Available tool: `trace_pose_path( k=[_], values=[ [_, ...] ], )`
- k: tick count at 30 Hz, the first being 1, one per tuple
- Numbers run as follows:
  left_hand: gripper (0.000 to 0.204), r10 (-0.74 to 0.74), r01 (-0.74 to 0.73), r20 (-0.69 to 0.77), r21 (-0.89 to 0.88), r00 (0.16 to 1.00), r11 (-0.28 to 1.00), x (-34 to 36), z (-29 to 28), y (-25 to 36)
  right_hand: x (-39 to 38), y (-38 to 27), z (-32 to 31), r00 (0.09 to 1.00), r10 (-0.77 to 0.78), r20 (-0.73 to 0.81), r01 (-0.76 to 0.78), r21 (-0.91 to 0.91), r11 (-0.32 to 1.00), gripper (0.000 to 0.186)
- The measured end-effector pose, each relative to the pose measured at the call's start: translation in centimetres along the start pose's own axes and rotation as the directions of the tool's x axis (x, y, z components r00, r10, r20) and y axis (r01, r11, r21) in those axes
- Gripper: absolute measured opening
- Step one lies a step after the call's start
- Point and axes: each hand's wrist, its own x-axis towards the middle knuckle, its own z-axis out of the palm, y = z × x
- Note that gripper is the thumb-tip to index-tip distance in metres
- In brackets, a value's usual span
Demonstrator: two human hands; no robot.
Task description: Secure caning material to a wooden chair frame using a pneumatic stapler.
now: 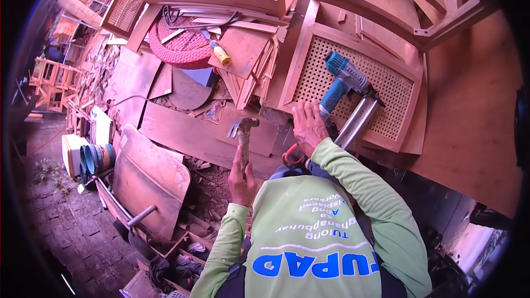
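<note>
Hammer [243, 131], grey and claw-headed, points lengthwise forward from gripping left hand [242, 184]; right hand [309, 126], fingers outstretched, beside teal-and-grey nail gun [350, 79].

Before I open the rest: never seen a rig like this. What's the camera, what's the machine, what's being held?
There's no machine moving things here, just a person working with two bare hands. The single picture comes from the left of two wide cameras worn on the head, looking down, so straight edges bend near the rim. Picture left is the person's left.

The left hand holds a hammer, head up. The right hand is open by the edge of a wood-framed cane panel. A teal nail gun lies on that panel, close to the fingers; whether they touch it is hard to tell.

Farther off, a yellow-handled tool lies beside a red coil, among wood scraps.
</note>
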Motion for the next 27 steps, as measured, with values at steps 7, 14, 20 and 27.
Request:
trace_pose_path(
  k=[7, 14, 20, 27],
  values=[
    [0.063, -0.069, 0.063, -0.044, -0.117, 0.997, 0.991, 1.9, 0.1, -0.7, 0.2, 0.4, 0.4, 0.999, -0.002, 0.048, -0.004, 0.123, 0.992, 0.074],
    [0.062, -0.247, 0.158, -0.058, -0.623, 0.967, 0.766, 6.7, -0.3, 2.8, 1.2, 3.9, -0.3, 0.954, -0.144, -0.263, 0.237, 0.367, 0.900, 0.070],
    [0.054, -0.204, 0.067, -0.122, -0.682, 0.971, 0.729, 10.2, -1.3, 3.7, 1.8, 6.1, 0.9, 0.884, -0.142, -0.445, 0.361, 0.457, 0.813, 0.036],
    [0.031, -0.160, 0.044, -0.275, -0.386, 0.948, 0.922, 25.0, -5.3, 2.8, 0.2, 6.2, 0.5, 0.907, -0.132, -0.400, 0.340, 0.508, 0.791, 0.026]
  ],
)
